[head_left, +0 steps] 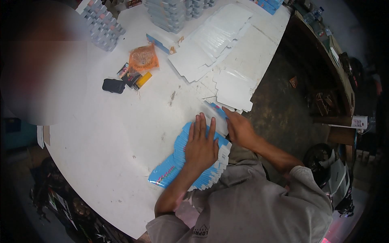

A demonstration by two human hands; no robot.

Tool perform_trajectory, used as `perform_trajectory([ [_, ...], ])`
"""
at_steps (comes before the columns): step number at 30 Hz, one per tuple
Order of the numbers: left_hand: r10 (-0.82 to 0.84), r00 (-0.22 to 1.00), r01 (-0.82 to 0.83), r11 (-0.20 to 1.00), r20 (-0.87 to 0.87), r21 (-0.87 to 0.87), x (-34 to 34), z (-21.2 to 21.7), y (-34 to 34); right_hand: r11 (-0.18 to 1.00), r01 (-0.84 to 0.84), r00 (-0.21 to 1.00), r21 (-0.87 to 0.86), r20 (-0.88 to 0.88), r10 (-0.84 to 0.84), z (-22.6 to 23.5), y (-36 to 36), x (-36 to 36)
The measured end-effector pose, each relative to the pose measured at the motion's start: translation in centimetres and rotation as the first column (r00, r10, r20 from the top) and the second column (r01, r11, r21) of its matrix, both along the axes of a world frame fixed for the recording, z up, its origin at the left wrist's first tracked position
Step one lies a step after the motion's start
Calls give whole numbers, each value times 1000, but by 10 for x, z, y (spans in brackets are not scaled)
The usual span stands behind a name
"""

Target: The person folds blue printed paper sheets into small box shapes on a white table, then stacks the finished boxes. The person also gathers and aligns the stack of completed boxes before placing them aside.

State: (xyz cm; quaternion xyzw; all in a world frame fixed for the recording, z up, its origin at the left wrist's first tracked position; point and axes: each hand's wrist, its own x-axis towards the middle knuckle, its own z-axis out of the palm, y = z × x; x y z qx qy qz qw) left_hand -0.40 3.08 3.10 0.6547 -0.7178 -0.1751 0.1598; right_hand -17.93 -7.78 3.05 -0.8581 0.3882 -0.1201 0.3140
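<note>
Blue flattened cartons [164, 172] lie overlapped in a fanned row along the near edge of the white table, their pale flaps toward my body. Flat on top of this row rests my left hand [201, 150], fingers stretched out over the far end. My right hand [240, 128] grips the right edge of a blue-and-white carton [216, 116] between thumb and fingers, just beyond the fan. Part of that carton is covered by my hands. Close by, white flat carton blanks [235, 90] lie at the table's right edge.
More white blanks [210, 40] spread farther back. Tall stacks of pale folded cartons [164, 14] stand at the far side. An orange packet [144, 59], a black case [114, 86] and a yellow lighter-like item [144, 80] lie mid-table. A motorbike [338, 174] stands at right.
</note>
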Motion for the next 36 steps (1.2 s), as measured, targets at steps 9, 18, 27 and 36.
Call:
perform_trajectory([
  [9,-114,993,115,992,-22,58,5,7,2,972,88,994,-218,83,-72,16,-21,-1],
  [18,-76,995,74,996,-60,-48,4,-5,2,755,-220,969,-617,-229,96,-40,-62,-27],
  [27,-19,999,15,994,-35,-105,-1,-5,0,992,8,984,-123,180,15,-15,-30,-5],
  [36,-7,998,0,993,-62,-119,0,-3,-1,893,-42,998,-448,26,61,-29,-10,7],
])
